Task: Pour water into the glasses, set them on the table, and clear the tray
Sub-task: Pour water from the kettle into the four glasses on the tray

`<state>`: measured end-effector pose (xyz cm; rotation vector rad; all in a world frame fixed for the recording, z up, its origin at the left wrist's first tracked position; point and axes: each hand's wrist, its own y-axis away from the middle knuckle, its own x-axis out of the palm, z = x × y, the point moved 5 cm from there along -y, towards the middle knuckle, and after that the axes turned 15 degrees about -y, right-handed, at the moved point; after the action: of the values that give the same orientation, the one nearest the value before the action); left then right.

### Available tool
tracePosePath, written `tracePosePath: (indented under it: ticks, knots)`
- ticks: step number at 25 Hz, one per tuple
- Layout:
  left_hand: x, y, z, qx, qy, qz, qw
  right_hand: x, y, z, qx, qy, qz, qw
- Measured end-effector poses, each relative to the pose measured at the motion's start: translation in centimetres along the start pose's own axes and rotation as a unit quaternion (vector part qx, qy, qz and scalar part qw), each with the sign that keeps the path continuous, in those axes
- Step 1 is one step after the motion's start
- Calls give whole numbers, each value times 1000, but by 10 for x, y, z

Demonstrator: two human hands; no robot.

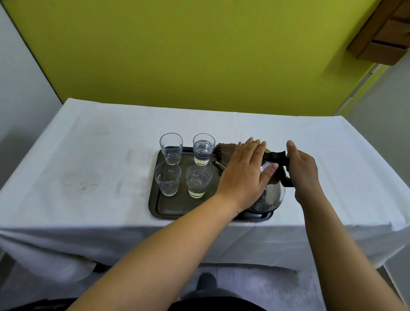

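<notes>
A dark tray (175, 207) lies on the white-clothed table (93, 160). Several clear glasses stand on its left half: far left glass (171, 148), far right glass (203, 148), near left glass (168, 179), near right glass (198, 180). Each holds some water. A steel kettle (270, 196) with a black handle sits on the tray's right side. My left hand (244, 172) rests flat on the kettle's top, fingers spread. My right hand (302, 167) is closed around the black handle (275, 157). A brown cloth (226, 151) lies behind the kettle, partly hidden by my left hand.
The table stands against a yellow-green wall (194, 50). A wooden shelf (386, 30) hangs at the upper right. The cloth shows faint stains (79, 182) left of the tray. The table's front edge is close to my body.
</notes>
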<state>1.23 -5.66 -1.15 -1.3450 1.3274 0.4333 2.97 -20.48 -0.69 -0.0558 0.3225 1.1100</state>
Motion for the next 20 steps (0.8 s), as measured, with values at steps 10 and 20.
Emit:
tracePosePath:
  ticks: [10, 20]
  knots:
    - [-25, -58, 23, -21, 2, -108, 994, 25, -41, 63, -91, 20, -4, 996]
    - [-45, -76, 75, -74, 23, -118, 990, 80, -51, 118, -167, 113, 25, 979]
